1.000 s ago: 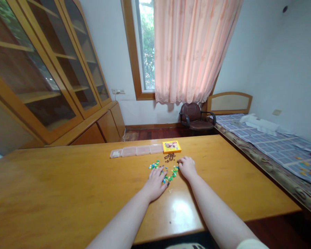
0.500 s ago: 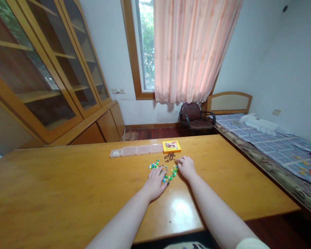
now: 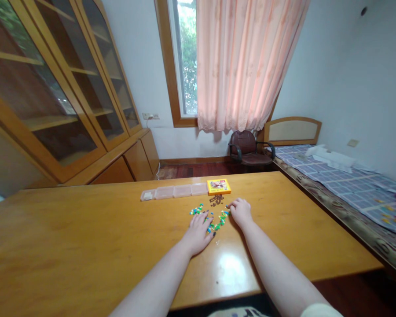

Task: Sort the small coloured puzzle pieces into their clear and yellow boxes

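Note:
My left hand (image 3: 197, 234) lies palm down with its fingers spread, over part of a loose heap of small green, blue, white and yellow plastic pieces (image 3: 222, 219). A smaller cluster of the same pieces (image 3: 197, 209) shows beyond its fingertips. On the heap's right side, my right hand (image 3: 240, 212) rests on the table with its fingers curled together. Its fingertips are too small to tell what they pinch. Just past the heap lies a pile of small brown pieces (image 3: 216, 200), touched by neither hand.
A yellow box (image 3: 219, 186) with a printed label stands behind the brown pile. Left of it runs a row of clear plastic trays (image 3: 165, 192), one with something pale inside. The wooden table (image 3: 86, 237) reaches far to the left. Beyond it are a brown chair (image 3: 249, 149) and a bed (image 3: 343, 185).
My right hand has shifted slightly right, away from the brown pieces, with its fingers more drawn in. My left hand stays in place.

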